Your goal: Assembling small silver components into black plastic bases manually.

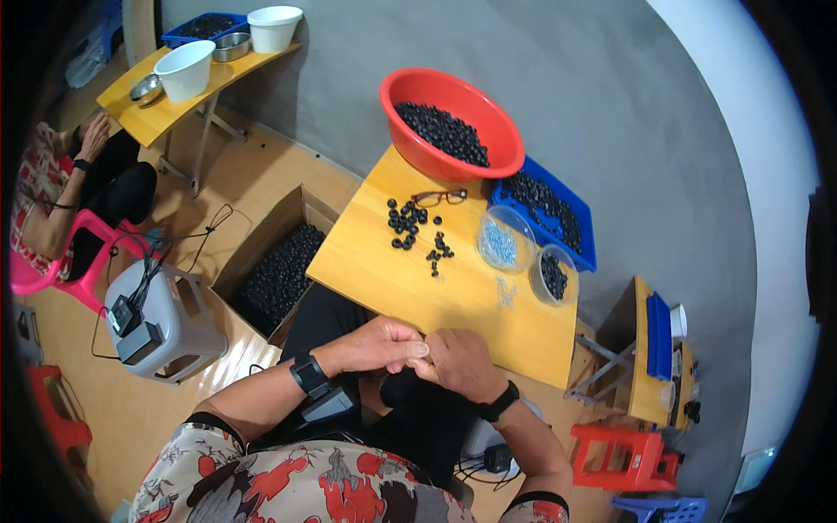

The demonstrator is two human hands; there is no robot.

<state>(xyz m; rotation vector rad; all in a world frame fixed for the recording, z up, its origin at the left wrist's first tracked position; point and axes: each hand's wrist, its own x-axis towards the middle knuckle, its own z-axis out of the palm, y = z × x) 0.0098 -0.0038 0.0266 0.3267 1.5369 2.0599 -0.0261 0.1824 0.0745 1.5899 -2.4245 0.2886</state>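
Observation:
My left hand (380, 344) and my right hand (459, 360) meet above my lap, at the near edge of the yellow table (375, 279). Both are closed, thumbs and fingers pinched together at the tips. Whatever lies between them is too small or hidden to make out. Beyond them on the table is a loose group of black ring-shaped pieces (404, 223), with smaller black pieces (439, 251) beside it. Farther right, a see-through tub holds light-blue bits (499, 243), and a see-through cup holds black pieces (553, 275). Thin pale slivers (506, 295) lie near the tub.
A red basin (398, 137) and a blue tray (586, 228) of black pieces stand at the back. Left of the table is a cardboard box (234, 277) of black pieces. A grey stool (166, 327) carries cables. Another person (52, 187) sits at far left.

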